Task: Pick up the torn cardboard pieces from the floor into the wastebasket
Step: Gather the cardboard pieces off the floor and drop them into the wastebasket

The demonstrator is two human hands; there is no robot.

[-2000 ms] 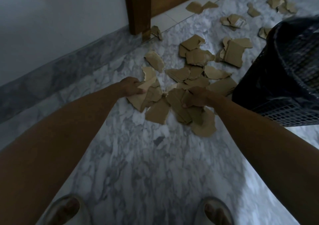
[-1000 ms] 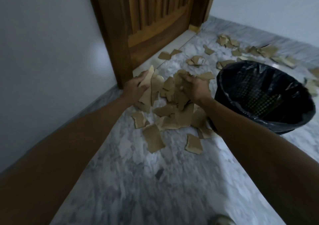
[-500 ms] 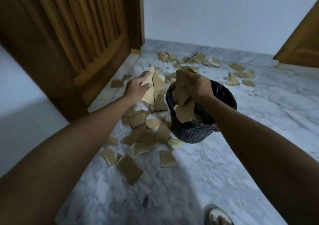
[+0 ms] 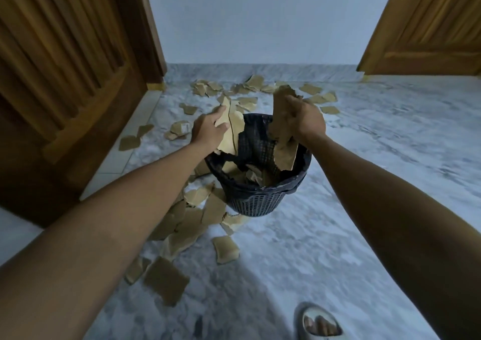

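A person is holding two handfuls of torn cardboard over a black mesh wastebasket (image 4: 256, 199) lined with a dark bag, standing on a marble floor (image 4: 351, 222). The left hand (image 4: 209, 131) is pressing its nearly straight fingers (image 4: 220, 110) against a bundle of large pieces (image 4: 231, 131) above the basket's left rim, while the right hand (image 4: 305, 122) is curling its fingers round a second bunch (image 4: 282, 141) hanging over the right rim. Several scraps (image 4: 250, 174) are already lying inside the basket. Many more pieces (a thick drift of them) are lying on the floor left of the basket (image 4: 187, 225) and beyond it near the far wall (image 4: 255, 84). Wooden doors (image 4: 65, 79) are flanking the scene.
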